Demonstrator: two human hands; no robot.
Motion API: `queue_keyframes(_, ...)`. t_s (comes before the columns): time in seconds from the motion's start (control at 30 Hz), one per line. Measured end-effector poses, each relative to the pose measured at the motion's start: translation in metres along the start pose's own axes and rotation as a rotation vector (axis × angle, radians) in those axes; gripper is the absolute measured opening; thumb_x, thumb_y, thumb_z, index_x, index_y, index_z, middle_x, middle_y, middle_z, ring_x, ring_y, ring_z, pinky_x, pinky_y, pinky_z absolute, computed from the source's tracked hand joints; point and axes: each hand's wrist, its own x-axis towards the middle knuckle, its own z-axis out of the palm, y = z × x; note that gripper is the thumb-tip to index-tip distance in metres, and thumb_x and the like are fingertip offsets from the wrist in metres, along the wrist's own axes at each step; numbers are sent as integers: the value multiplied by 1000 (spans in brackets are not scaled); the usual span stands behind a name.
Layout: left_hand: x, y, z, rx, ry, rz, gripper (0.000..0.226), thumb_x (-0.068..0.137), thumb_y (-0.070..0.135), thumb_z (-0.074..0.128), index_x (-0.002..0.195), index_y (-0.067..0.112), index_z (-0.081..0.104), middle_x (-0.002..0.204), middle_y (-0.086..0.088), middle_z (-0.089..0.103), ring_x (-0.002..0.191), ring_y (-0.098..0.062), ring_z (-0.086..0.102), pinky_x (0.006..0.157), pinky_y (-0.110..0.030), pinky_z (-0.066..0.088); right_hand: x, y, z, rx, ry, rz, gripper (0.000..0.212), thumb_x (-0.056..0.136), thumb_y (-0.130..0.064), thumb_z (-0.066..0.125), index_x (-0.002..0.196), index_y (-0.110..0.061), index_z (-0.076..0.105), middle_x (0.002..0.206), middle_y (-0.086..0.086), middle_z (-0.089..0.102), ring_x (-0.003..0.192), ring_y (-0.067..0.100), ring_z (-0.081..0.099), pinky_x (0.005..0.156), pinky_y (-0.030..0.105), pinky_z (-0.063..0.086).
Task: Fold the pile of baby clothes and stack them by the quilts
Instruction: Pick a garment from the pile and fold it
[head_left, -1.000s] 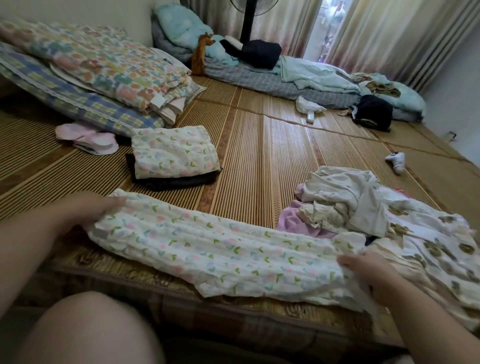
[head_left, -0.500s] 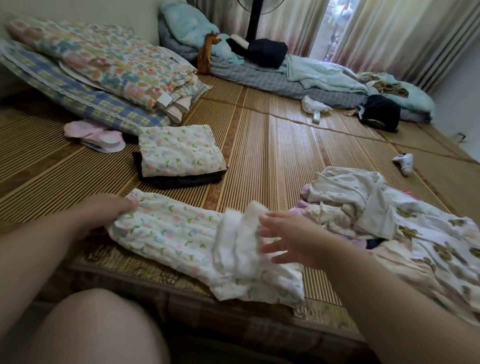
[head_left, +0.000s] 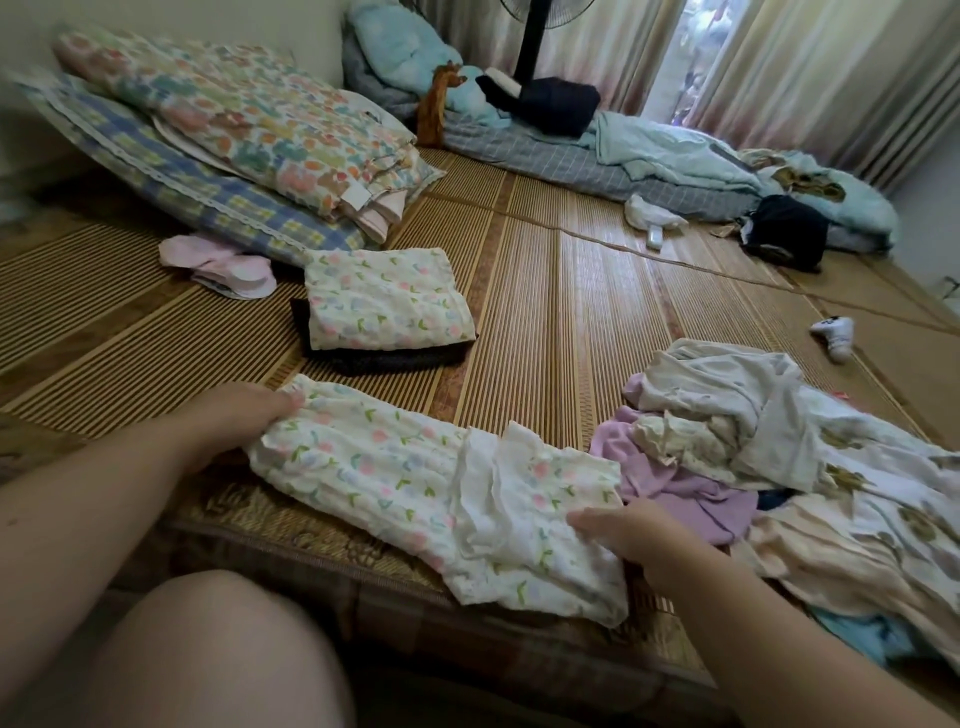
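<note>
1. At the far left the quilts (head_left: 249, 119) lie stacked against the wall, with pink pads (head_left: 218, 260) just in front of them. A white tag (head_left: 356, 196) shows on one quilt's edge, but no writing on it can be read
2. The left hand (head_left: 244, 415) lies flat with its fingers together, pressing the left end of the floral garment (head_left: 374, 467) onto the bamboo mat (head_left: 545, 312)
3. Beyond the garment, near the quilts, sits the folded stack (head_left: 384, 299), a floral piece on top of a dark one
4. The garment's right end is doubled back over its middle. Half a second ago the right hand was carrying that end across
5. The right hand (head_left: 628, 535) has drawn back rightward and rests on the fold with straight fingers
6. The unfolded pile (head_left: 753, 415) touches the garment's right edge, and a white sock (head_left: 834, 335) lies well apart behind it
</note>
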Motion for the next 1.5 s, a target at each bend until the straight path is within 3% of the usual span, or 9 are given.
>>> queue_keyframes(0.37,-34,32,65,-122,-376,-55,17,91,17,60,101,6,66,90,-13,74,85,-28,71,74,-42,59,-31,-48,-73,-183,184,-391,22,84,-10,60,104,-20,62,92,6,65,81,21,65,60,31,55)
queue_keyframes(0.6,-50,39,89,-200,-435,-21,23,93,18,58,106,0,64,98,-19,73,93,-36,70,84,-48,57,-45,-100,27,-142,-216,-429,3,89,-13,58,91,-15,59,81,10,66,56,15,67,49,27,56)
queue_keyframes(0.73,-54,35,93,-423,-397,-120,48,95,51,47,100,9,70,87,-13,75,74,-26,73,62,-35,57,-31,-88,87,-311,-372,-464,24,89,-16,51,111,-19,60,97,6,66,79,20,66,66,35,54)
queue_keyframes(0.87,-54,33,95,-209,-488,-30,54,78,62,65,110,19,66,95,-4,76,85,-22,73,73,-34,58,-18,-74,80,-239,-405,-526,36,88,-12,57,121,-25,61,108,-1,68,86,11,65,75,30,55)
queue_keyframes(0.97,-53,41,103,68,-319,76,59,68,51,77,117,21,63,89,7,74,79,-14,71,64,-26,52,-9,-61,55,-39,-119,-552,27,86,-13,61,109,-27,66,102,-6,67,84,10,66,71,28,57)
queue_keyframes(1.1,-50,47,109,290,7,181,78,79,43,65,137,30,14,98,0,61,84,-21,62,60,-30,43,5,-30,32,-99,230,-490,28,77,-26,74,100,-29,59,108,6,58,87,21,62,67,32,54)
queue_keyframes(1.23,-52,38,109,226,-18,301,30,90,26,56,101,34,29,85,5,59,70,-14,59,51,-29,39,8,-6,39,-293,83,-348,43,67,-44,81,101,-35,55,118,5,51,107,23,53,93,38,48)
queue_keyframes(1.37,-59,36,111,67,-94,325,42,84,3,54,59,35,64,83,13,66,84,-11,60,69,-24,46,8,-7,40,-178,118,-340,40,64,-33,83,92,-30,55,104,0,58,87,14,57,68,27,45)
queue_keyframes(1.5,-59,42,109,-18,-270,213,43,84,11,56,115,39,67,125,13,56,109,-10,55,86,-22,47,8,-21,31,-55,-76,-280,36,69,-11,78,95,-27,59,91,3,66,71,15,67,61,28,58)
